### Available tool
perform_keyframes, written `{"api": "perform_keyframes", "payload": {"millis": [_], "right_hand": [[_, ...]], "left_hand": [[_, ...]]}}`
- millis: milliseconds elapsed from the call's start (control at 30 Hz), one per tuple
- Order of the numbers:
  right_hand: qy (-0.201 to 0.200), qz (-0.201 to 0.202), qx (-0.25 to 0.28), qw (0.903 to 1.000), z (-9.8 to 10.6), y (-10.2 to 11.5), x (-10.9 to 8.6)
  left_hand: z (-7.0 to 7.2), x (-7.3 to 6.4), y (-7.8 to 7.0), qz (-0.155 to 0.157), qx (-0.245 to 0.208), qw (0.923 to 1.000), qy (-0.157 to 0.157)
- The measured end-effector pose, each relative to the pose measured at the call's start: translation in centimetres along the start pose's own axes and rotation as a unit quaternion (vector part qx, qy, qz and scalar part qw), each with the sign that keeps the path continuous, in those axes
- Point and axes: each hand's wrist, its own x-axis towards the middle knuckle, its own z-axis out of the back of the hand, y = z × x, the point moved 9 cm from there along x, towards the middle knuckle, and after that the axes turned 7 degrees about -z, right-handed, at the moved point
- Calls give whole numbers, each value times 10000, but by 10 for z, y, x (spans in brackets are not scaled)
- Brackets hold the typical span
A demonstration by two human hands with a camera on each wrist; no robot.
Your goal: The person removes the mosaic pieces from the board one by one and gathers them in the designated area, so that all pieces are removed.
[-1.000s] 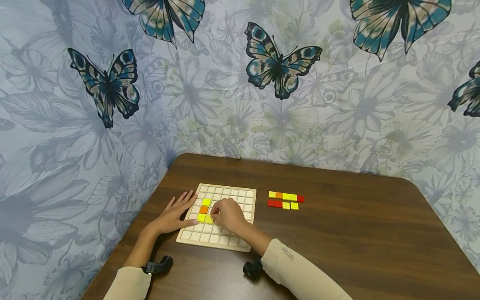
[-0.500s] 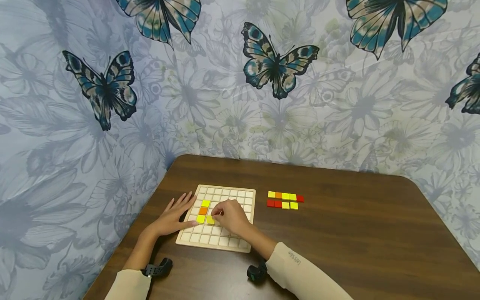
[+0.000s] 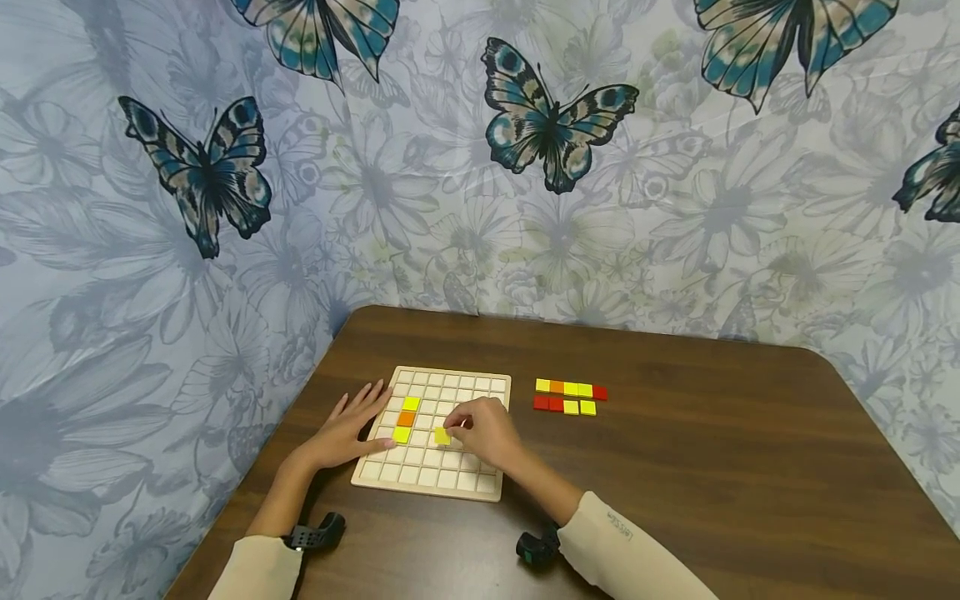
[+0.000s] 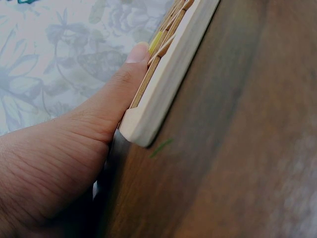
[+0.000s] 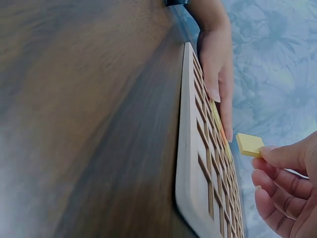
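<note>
A wooden grid board with square recesses lies on the brown table. My left hand rests with fingers spread on its left side, the thumb reaching over the edge in the left wrist view. Between thumb and fingertips, my right hand pinches a yellow square tile, held above the board in the right wrist view. Set in a column of recesses near my left hand are a yellow tile, an orange tile and another yellow tile.
To the right of the board, two rows of tiles lie on the table: a back row of yellow, orange and red, and a front row of red and yellow. A butterfly-patterned wall covering rises behind the table.
My right hand has lifted the yellow tile from beside the lower yellow tile and moved it to the right over the board. The left hand has stayed in place.
</note>
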Motion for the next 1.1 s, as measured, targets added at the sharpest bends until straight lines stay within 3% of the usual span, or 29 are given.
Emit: {"api": "perform_keyframes", "payload": {"millis": [1100], "right_hand": [[-411, -619, 616, 9953, 66, -47, -27]], "left_hand": [[0, 0, -1, -56, 94, 9999, 22]]}}
